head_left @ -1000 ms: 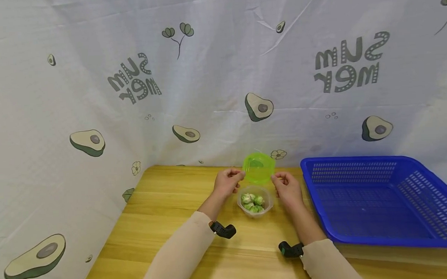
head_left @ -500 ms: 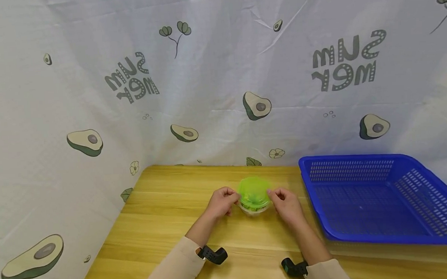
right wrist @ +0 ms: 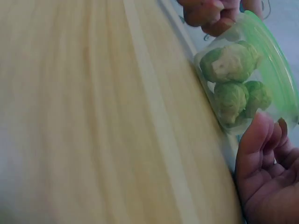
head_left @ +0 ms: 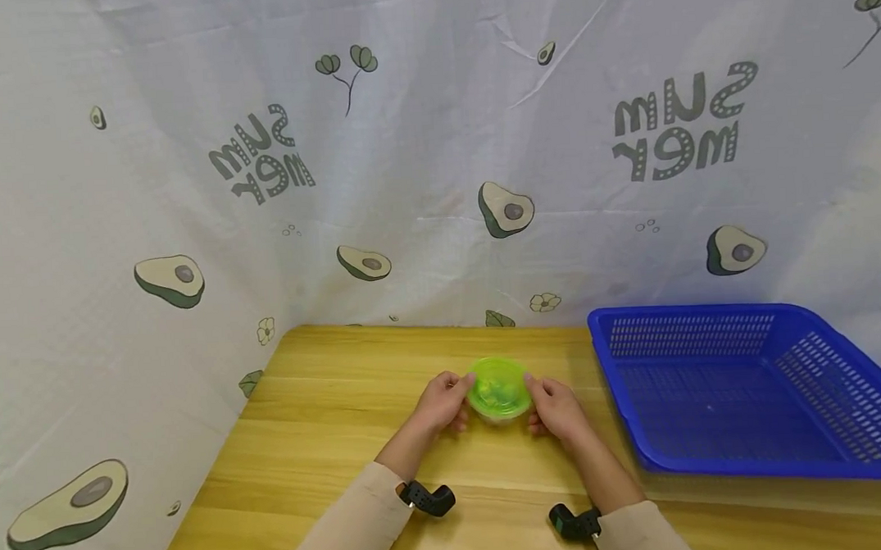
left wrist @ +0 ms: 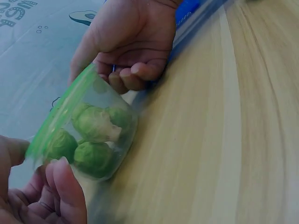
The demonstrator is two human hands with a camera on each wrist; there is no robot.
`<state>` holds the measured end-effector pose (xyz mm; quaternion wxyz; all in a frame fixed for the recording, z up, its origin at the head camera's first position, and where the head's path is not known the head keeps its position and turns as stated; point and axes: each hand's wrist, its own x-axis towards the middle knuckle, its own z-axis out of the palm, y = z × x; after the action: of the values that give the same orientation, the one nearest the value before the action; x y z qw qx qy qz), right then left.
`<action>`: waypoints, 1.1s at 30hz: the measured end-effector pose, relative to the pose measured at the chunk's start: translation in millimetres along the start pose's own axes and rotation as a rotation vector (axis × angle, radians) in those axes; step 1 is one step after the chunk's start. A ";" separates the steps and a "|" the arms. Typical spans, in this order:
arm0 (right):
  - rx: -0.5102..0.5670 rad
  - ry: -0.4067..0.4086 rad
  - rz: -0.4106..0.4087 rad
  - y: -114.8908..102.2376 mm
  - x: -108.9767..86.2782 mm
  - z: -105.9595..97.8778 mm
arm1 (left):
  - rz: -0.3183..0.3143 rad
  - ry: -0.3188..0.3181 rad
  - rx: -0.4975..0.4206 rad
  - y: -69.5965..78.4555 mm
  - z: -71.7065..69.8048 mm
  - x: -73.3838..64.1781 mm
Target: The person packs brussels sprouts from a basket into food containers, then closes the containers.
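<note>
A round green lid (head_left: 498, 379) lies over a clear plastic bowl (head_left: 498, 421) on the wooden table. Through its side in the left wrist view, several Brussels sprouts (left wrist: 95, 125) are visible. My left hand (head_left: 439, 404) pinches the lid's left edge, its thumb on top and its fingers curled beside the bowl. On the opposite side, my right hand (head_left: 555, 407) pinches the edge in the same manner. The right wrist view shows the green rim (right wrist: 275, 70) sitting along the bowl's top, with right fingertips (right wrist: 260, 122) against the side.
A large blue plastic basket (head_left: 734, 410) stands on the right side of the table (head_left: 328, 411). A white curtain (head_left: 420, 145) printed with avocados hangs behind and along the left. Each wrist carries a black camera mount.
Both hands have brought the lid down and toward me, from above the uncovered bowl onto its top. Over the last half second it has flattened onto the rim.
</note>
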<state>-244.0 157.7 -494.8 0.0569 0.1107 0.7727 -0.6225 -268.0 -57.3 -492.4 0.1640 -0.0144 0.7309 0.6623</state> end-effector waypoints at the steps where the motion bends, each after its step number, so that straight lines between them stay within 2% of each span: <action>1: 0.028 -0.019 0.011 1.4 0.9 0.7 | -0.011 -0.003 -0.017 -1.0 1.5 1.7; 5: 0.096 -0.034 0.020 3.9 4.8 3.0 | -0.039 -0.022 -0.100 -3.4 5.6 7.5; 12: 0.074 -0.062 0.034 -1.4 3.2 2.4 | -0.046 -0.054 -0.196 -6.0 6.8 12.3; 18: 0.054 -0.088 0.027 3.3 4.9 3.5 | -0.039 -0.064 -0.231 -8.0 8.2 13.8; 25: 0.107 -0.171 0.030 -0.1 3.8 -3.2 | -0.031 -0.072 -0.243 -8.6 10.9 15.1; 33: 0.163 -0.214 0.048 0.8 6.2 -4.0 | -0.023 -0.075 -0.242 -10.7 13.4 13.5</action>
<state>-249.6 162.4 -496.1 0.1449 0.0666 0.7062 -0.6898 -275.3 -42.9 -507.1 0.1958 -0.0177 0.6387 0.7439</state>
